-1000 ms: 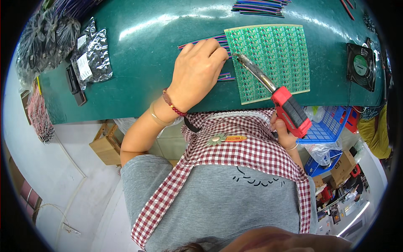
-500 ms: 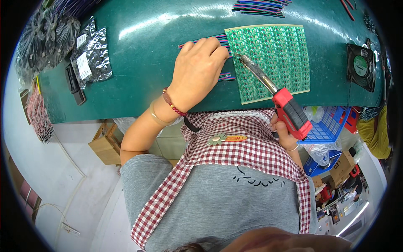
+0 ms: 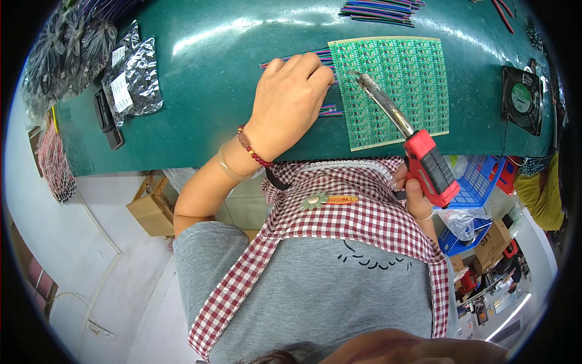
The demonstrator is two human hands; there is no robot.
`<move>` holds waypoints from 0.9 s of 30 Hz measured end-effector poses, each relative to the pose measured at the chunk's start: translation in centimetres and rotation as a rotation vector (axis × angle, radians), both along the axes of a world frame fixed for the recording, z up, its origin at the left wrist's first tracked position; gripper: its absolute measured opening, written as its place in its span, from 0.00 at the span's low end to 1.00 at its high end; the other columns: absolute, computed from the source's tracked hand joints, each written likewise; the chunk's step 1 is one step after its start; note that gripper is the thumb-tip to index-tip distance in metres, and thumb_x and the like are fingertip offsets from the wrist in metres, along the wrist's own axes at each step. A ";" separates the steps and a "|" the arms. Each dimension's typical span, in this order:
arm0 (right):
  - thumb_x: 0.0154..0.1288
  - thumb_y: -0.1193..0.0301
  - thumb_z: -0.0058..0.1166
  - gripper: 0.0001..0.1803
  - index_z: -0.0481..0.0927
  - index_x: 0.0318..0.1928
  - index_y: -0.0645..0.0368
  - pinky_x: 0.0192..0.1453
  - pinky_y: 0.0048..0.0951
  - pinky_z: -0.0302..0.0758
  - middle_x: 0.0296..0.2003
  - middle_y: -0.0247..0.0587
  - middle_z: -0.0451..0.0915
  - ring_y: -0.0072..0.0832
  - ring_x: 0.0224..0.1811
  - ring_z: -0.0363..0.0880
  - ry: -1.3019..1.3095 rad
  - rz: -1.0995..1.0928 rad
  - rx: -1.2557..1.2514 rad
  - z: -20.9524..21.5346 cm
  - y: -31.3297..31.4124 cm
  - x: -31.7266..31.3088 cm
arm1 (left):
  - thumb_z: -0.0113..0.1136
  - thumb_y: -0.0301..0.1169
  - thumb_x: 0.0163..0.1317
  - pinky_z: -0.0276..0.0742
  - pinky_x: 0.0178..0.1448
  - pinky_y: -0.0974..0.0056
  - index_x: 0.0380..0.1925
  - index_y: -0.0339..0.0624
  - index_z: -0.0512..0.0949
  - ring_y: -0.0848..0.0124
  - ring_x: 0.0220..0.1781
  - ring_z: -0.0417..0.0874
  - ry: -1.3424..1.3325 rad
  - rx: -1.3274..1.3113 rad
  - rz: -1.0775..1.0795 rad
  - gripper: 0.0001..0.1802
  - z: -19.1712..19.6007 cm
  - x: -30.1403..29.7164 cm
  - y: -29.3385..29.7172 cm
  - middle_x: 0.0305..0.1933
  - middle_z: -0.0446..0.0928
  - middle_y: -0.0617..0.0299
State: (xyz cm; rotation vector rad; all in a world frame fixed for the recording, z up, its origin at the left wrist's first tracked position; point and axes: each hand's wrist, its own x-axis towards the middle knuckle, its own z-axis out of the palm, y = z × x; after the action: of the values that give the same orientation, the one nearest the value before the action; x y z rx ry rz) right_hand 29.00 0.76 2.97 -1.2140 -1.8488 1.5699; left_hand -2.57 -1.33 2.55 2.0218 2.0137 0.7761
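A green panel of small circuit boards [image 3: 418,85] lies on the table in front of me. At its left edge my left hand [image 3: 291,97] is closed, fingers curled down over thin multicoloured wires [image 3: 325,57]; the fingertips are hidden beneath the hand. More wire ends [image 3: 330,111] show below the knuckles, beside the panel. My right hand [image 3: 415,197], partly covered by the tool, grips a red and black soldering gun [image 3: 430,167]. Its metal barrel points up and left, with the tip over the left part of the panel, close to my left fingers.
A bundle of coloured wires [image 3: 382,11] lies at the back of the green table [image 3: 206,91]. On the right stands a small black fan [image 3: 521,100]. Silvery-black bags [image 3: 133,79] and a black tool [image 3: 108,119] are at the left. Below the right edge hangs a blue basket [image 3: 479,182].
The soldering gun has shifted to the right, its tip moving away from the panel's left edge. My left hand keeps nearly the same place and stays curled over the wires.
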 end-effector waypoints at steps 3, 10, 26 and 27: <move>0.60 0.57 0.65 0.17 0.84 0.39 0.59 0.36 0.28 0.76 0.27 0.35 0.83 0.27 0.30 0.82 0.056 -0.009 -0.058 0.8 0.5 -1.1 | 0.65 0.25 0.54 0.69 0.43 0.61 0.32 0.44 0.78 0.64 0.39 0.79 0.003 -0.004 0.000 0.06 0.0 0.0 0.0 0.35 0.76 0.64; 0.60 0.59 0.64 0.15 0.85 0.41 0.56 0.34 0.30 0.75 0.31 0.36 0.84 0.31 0.30 0.82 -0.107 0.055 0.147 -1.0 -0.1 0.7 | 0.64 0.25 0.54 0.68 0.43 0.60 0.32 0.44 0.78 0.64 0.39 0.79 -0.026 0.004 0.009 0.06 -0.1 0.0 0.0 0.35 0.76 0.64; 0.58 0.68 0.62 0.10 0.84 0.39 0.60 0.31 0.33 0.74 0.30 0.43 0.81 0.38 0.27 0.80 -0.089 0.072 0.198 -1.6 -0.1 0.4 | 0.64 0.24 0.54 0.67 0.43 0.61 0.31 0.44 0.78 0.64 0.40 0.79 -0.061 0.010 0.016 0.06 -0.1 0.1 0.0 0.35 0.76 0.64; 0.57 0.69 0.62 0.10 0.84 0.39 0.60 0.31 0.33 0.74 0.30 0.44 0.81 0.38 0.27 0.81 -0.109 0.079 0.215 -1.4 0.0 0.3 | 0.64 0.25 0.54 0.67 0.43 0.61 0.31 0.44 0.78 0.64 0.40 0.79 -0.059 0.005 0.014 0.06 -0.1 0.0 0.0 0.34 0.76 0.64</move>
State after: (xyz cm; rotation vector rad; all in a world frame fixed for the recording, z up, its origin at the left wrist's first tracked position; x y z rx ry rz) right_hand 29.26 0.76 1.61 -1.1619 -2.0976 1.3258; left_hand -2.52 -1.33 2.48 1.9654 1.9982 0.8349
